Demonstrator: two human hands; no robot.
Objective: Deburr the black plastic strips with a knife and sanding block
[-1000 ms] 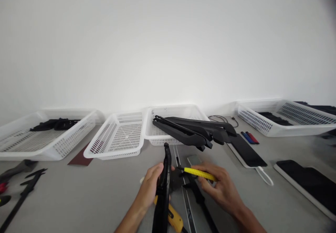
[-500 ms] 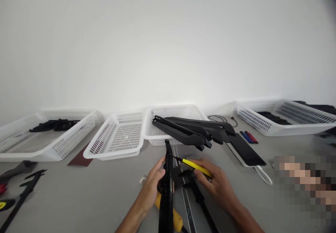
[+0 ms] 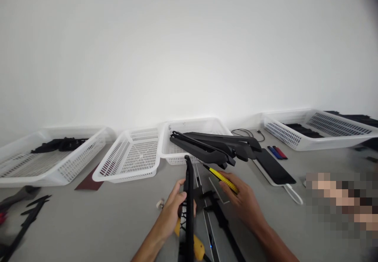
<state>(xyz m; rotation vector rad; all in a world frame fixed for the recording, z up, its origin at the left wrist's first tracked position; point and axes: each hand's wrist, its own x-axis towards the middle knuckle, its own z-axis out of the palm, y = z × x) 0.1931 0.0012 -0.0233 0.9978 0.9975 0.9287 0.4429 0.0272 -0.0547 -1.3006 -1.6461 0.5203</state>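
Note:
My left hand (image 3: 173,209) is closed around a long black plastic part (image 3: 189,199), which stands nearly end-on to me with a ribbed lattice along its side. In my right hand (image 3: 240,199) is a yellow utility knife (image 3: 223,179), its dark tip pointing up and left, apart from the part. Under and beside the hands lie a black caliper (image 3: 223,222), a steel ruler (image 3: 209,230) and a yellow-handled tool (image 3: 198,248), partly hidden behind the black part.
Several similar black parts (image 3: 206,148) lie across a white basket (image 3: 177,160). An empty white basket (image 3: 130,175), a left basket (image 3: 85,163) and a right basket (image 3: 283,138) hold the back edge. A phone-like black slab (image 3: 274,167) lies right; a person's blurred arm (image 3: 339,195) shows beyond.
The knife has moved away from the black part, up and slightly right. The black part has turned a little, so more of its lattice side shows.

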